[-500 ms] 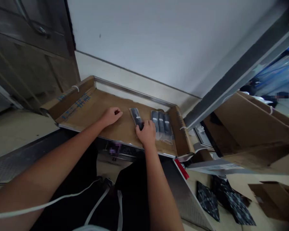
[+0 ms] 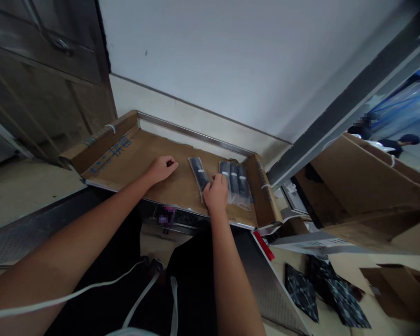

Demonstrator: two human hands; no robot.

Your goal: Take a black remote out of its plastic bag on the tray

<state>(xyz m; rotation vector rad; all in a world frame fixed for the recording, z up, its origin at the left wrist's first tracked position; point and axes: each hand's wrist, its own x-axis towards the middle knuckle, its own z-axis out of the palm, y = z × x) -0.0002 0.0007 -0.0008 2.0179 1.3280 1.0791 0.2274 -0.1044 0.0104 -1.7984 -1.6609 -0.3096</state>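
On a cardboard-lined tray, a dark, long packet in a clear plastic sleeve lies slightly slanted, with a white band across its middle. My right hand is curled at the packet's lower right edge, thumb touching the plastic; whatever its fingers hold is hidden. Just to its right, three similar sleeved packets lie side by side, the nearest partly behind my fingers. My left hand rests on the cardboard left of the single packet, loosely closed with nothing visible in it.
Folded cardboard walls tied with white loops edge the tray at both ends. A pale wall panel rises behind. Right of it stand a large cardboard box and patterned dark bags on the floor. People are farther off at the right.
My right hand has shifted slightly right, and its thumb has slid off the packet's face to its edge, uncovering more of it. The left hand and the packets stay in place.
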